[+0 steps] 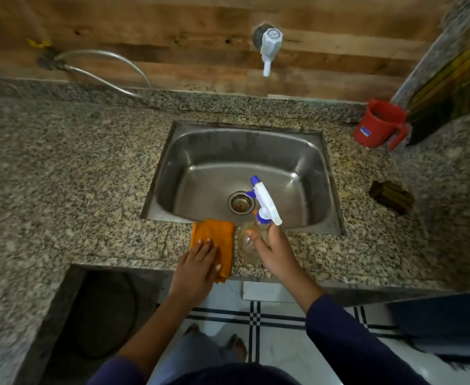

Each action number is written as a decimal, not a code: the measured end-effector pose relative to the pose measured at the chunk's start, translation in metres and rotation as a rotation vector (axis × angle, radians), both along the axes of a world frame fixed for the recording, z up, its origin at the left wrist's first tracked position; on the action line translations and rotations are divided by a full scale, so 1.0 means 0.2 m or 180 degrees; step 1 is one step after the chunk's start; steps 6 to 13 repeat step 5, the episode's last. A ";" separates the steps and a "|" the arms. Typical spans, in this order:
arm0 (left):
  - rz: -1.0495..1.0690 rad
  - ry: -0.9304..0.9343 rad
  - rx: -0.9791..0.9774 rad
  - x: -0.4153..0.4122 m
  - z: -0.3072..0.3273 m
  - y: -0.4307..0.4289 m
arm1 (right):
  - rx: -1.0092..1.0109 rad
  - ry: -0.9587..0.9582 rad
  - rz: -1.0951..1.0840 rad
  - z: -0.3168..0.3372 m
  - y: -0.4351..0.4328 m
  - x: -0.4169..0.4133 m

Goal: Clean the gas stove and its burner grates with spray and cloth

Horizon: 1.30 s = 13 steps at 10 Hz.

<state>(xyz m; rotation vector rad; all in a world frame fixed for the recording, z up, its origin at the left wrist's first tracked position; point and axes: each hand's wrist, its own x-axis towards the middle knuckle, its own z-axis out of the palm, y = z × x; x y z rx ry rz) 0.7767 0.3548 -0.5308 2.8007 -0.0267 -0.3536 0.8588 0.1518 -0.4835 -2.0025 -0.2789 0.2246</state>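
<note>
The granite counter (pixel 61 176) in the frame's left half gives a hand wide passage, and the sink (pixel 189 151) basin at centre is open. An orange cloth (pixel 214 232) and spray bottle (pixel 265 202) fill the strip below it. A red mug (pixel 378 125) and dark pad (pixel 392 196) stand at right.

We wear dark navy sleeves (pixel 347 343) ending short of our wrists, pale grey trousers (pixel 197 354), bare feet (pixel 238 347) at six o'clock.

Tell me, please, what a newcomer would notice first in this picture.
The steel sink sits in the middle of the granite counter, below a white tap. At its near edge the left hand rests flat on an orange cloth, and the right hand grips a spray bottle.
</note>
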 end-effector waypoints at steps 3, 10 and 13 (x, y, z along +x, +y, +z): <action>0.0080 0.0491 0.0136 -0.03 0.17 -0.04 | -0.0510 -0.0220 0.0068 -0.02 -0.04 0.00; 0.0393 -0.0413 -0.0470 -0.34 0.43 -0.10 | -0.0306 -0.0273 -0.0438 -0.01 -0.09 -0.24; 0.0393 -0.0413 -0.0470 -0.34 0.43 -0.10 | -0.0306 -0.0273 -0.0438 -0.01 -0.09 -0.24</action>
